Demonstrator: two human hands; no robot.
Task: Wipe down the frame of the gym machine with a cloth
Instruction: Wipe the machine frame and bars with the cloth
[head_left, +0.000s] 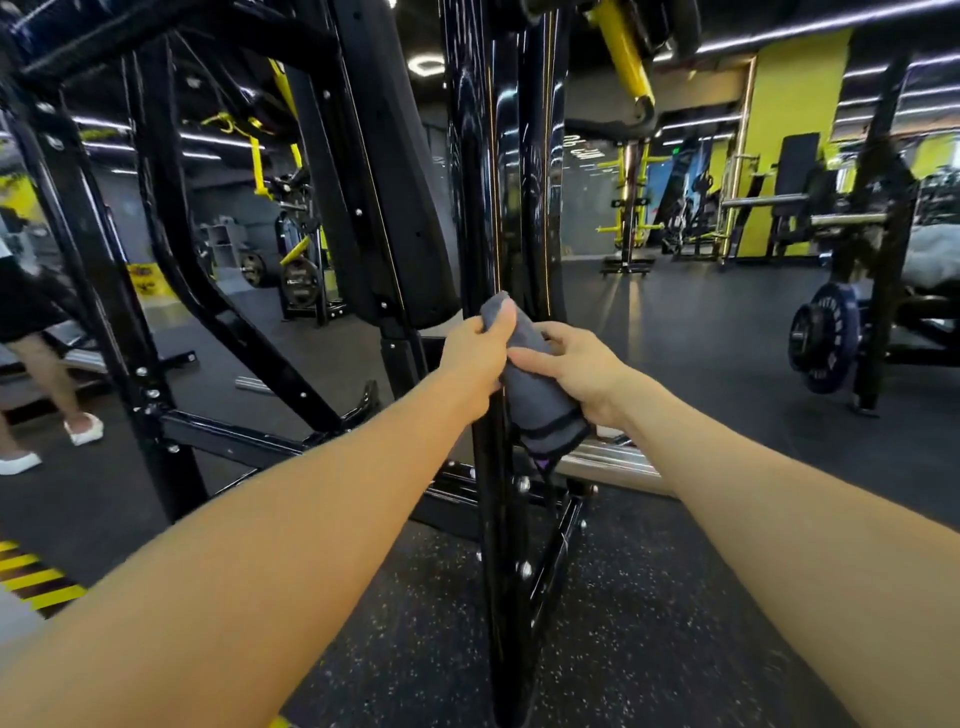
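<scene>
The gym machine's frame (485, 208) fills the middle of the view, a glossy black upright post that runs from the top edge down past both hands to the floor. Left of the grip, more black bars (171, 260) of the same machine slant and cross, bolted together low down. Below the grip, the post meets a bolted base (524, 499) on the dark speckled rubber floor (649, 649). Above and right of the grip, a yellow arm (621, 52) hangs at a slant from the top of the machine. Far right of the grip stands a rack with a blue weight plate (823, 338) leaning at its foot. Far left, a person's legs and white shoes (83, 428) show at the edge, and yellow and black floor stripes (36, 577) lie below them.

The grey cloth (540, 395) is bunched into a long roll and lies against the post between the two hands, its dark-edged hem hanging just under the right hand. The left hand (475, 356) grips the upper end of the cloth, its thumb pressed over the top fold and the fingers curled round behind, against the post. The right hand (582, 366) holds the lower part from the right side, its fingers curled onto the cloth and the forefinger reaching toward the left hand. The two hands nearly touch.
</scene>
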